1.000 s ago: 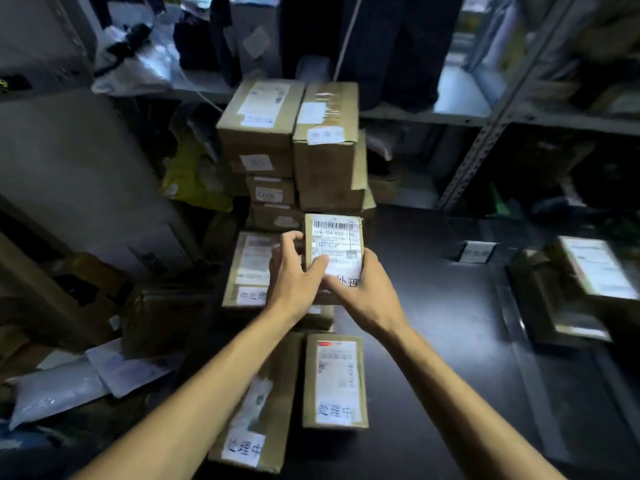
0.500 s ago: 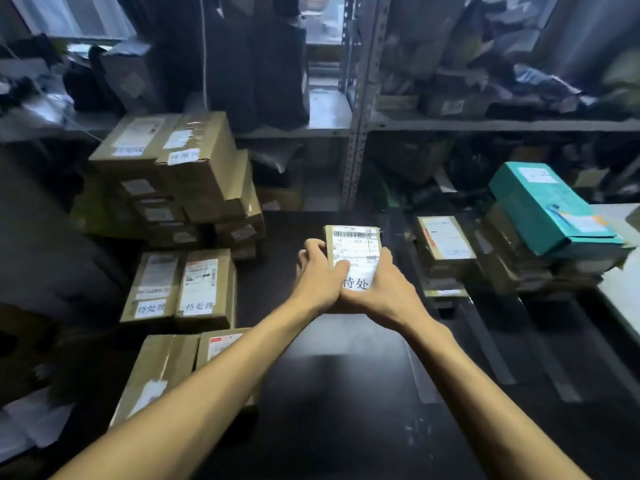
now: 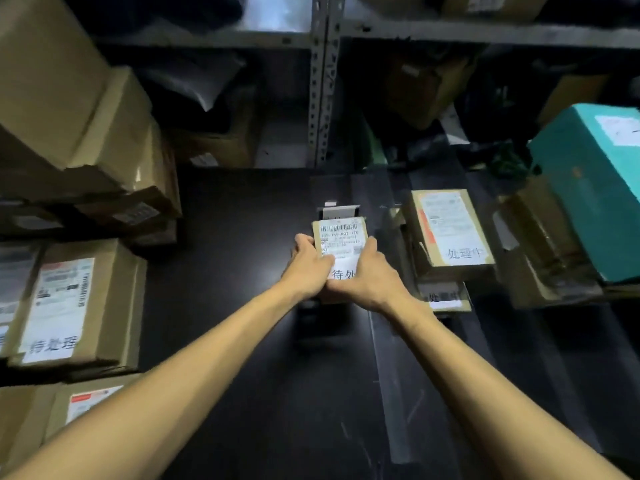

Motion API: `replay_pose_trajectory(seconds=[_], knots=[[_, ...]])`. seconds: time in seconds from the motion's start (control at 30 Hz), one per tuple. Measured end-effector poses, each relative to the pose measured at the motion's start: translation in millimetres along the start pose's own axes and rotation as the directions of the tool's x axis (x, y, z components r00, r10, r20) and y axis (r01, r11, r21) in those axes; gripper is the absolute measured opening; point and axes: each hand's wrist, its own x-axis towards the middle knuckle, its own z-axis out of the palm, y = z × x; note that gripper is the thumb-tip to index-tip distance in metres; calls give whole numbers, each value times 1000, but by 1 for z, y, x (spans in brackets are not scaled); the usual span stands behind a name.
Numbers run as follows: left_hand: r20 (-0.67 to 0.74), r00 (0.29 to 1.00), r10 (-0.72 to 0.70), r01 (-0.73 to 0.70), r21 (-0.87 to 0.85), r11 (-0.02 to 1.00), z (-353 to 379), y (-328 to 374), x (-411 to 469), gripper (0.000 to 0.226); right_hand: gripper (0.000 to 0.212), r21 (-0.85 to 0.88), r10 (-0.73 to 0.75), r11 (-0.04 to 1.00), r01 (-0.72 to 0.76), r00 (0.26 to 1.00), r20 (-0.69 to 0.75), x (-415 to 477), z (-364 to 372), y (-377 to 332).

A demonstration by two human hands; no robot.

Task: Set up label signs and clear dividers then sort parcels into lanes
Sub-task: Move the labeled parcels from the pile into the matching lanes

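Observation:
A small cardboard parcel (image 3: 341, 237) with a barcode label and handwritten characters sits between both hands over the dark table (image 3: 242, 306). My left hand (image 3: 308, 265) grips its left side, my right hand (image 3: 370, 275) its right and near edge. Just behind the parcel stands a small white label sign (image 3: 337, 210). A clear divider strip (image 3: 388, 375) runs along the table to the right of the parcel. Whether the parcel rests on the table or hangs above it I cannot tell.
Labelled cardboard parcels (image 3: 69, 306) lie at the left, with a tall stack (image 3: 86, 133) behind them. To the right lie a labelled parcel (image 3: 450, 230), more boxes and a teal box (image 3: 595, 181). A metal shelf upright (image 3: 322, 81) rises behind the table.
Both hands carried the small parcel from the left pile rightward to the middle of the table, in front of the label sign. The view swung right and closer.

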Motion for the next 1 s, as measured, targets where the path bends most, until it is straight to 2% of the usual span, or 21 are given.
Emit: replay_pose_trajectory(seconds=[0.17,0.33,0.5,0.63,0.73,0.87,1.0], knots=[[66,997,40,-44,51,998,18,-27,30,35,110,14,81,996,-84,986,148,34,20,31],[46,995,84,-85,13,996,19,-41,32,36,119,-45,101,994,-96,984,144,36,30,44],[14,1000,-1,0,43,999,24,-31,17,38,107,-71,93,994,-80,971,221,37,14,40],[-42,995,-87,90,81,993,17,-23,-11,39,88,-195,20,980,29,969,247,25,-3,25],[-69,994,-82,86,50,995,3,-15,-37,27,71,-162,-116,973,164,956,270,6,-15,8],[-124,992,-23,30,61,998,-26,-6,-84,22,57,-117,-297,929,352,895,332,-29,-23,-20],[-178,984,-9,28,102,994,-68,-8,-143,18,55,-80,-407,877,473,823,396,-64,-15,-58]])
